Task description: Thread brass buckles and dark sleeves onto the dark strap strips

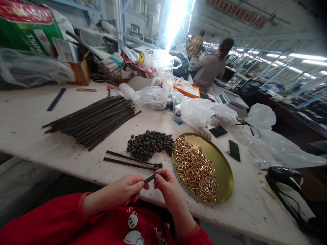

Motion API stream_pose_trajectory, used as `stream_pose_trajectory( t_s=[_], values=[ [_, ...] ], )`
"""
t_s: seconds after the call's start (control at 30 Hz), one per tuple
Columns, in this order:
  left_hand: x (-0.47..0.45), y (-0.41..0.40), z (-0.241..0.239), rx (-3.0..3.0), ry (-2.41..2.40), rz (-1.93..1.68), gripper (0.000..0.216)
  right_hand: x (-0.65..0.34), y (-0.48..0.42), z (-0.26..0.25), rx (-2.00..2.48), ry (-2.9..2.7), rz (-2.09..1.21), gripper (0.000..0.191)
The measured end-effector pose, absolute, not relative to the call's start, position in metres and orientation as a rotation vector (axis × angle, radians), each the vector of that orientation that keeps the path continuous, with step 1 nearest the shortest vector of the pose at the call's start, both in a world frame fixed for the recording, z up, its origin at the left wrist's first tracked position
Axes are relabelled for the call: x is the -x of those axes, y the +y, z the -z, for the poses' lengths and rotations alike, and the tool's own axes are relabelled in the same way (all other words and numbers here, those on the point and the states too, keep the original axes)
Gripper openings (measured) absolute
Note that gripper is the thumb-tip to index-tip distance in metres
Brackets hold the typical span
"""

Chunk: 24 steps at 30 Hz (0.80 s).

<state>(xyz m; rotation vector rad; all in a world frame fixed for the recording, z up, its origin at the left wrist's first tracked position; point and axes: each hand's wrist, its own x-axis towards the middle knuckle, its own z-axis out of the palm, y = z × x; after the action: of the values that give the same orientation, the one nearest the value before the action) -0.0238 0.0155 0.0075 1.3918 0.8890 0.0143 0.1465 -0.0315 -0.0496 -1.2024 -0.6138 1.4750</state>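
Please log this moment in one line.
left hand: holds dark strip | right hand: pinches its end | nearby: dark loops, gold frames, tray

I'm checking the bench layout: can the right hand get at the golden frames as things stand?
Probably yes: the right hand is beside the round tray and nothing visible blocks the golden frames, though it is busy at the dark strip.

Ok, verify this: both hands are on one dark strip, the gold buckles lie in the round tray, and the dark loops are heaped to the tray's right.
No: the head view shows the loops heaped to the left of the tray, not its right. The rest stands: the left hand and right hand are on one strip, and the buckles lie in the tray.
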Motion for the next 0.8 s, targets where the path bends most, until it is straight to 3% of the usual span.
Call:
stream_pose_trajectory(
  t_s=[0.5, 0.8],
  values=[
    [0.017, 0.022, -0.005, -1.943, 1.027, 0.007, 0.032, -0.144, -0.036, 0.047, 1.150, -0.464, -1.572, 0.028],
    [0.015, 0.016, -0.002, -1.831, 0.865, -0.017, 0.035, -0.140, -0.044, 0.048, 1.127, -0.530, -1.550, 0.023]
  ],
)
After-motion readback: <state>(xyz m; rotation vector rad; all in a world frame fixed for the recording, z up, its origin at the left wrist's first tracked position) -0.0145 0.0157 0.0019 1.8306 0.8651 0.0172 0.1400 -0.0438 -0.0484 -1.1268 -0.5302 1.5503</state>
